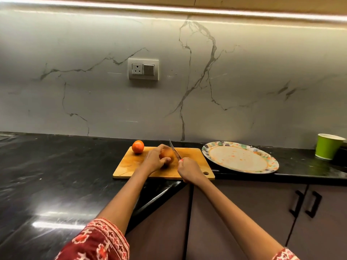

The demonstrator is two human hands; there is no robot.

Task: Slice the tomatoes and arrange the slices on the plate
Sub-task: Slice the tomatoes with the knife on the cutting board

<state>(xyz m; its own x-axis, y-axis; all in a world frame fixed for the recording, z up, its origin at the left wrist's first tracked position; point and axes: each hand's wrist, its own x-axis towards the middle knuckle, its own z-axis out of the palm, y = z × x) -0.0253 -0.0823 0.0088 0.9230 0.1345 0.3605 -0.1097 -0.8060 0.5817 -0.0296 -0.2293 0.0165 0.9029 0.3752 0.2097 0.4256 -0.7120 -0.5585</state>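
A wooden cutting board (pixel 189 166) lies on the black counter. My left hand (pixel 155 159) grips an orange-red tomato (pixel 166 153) in the middle of the board. My right hand (pixel 188 170) holds a knife (pixel 175 151) by its handle, blade pointing up and away, its edge just right of that tomato. A second whole tomato (pixel 137 146) stands at the board's far left corner. A round plate (pixel 240 156) with a patterned rim sits to the right of the board; it carries no slices, only a few small red specks.
A green paper cup (pixel 327 146) stands at the far right by the wall. The black counter (pixel 56 175) stretches left and turns a corner toward me. Brown cabinet doors with black handles (pixel 305 205) are below. A wall socket (pixel 143 69) sits above the board.
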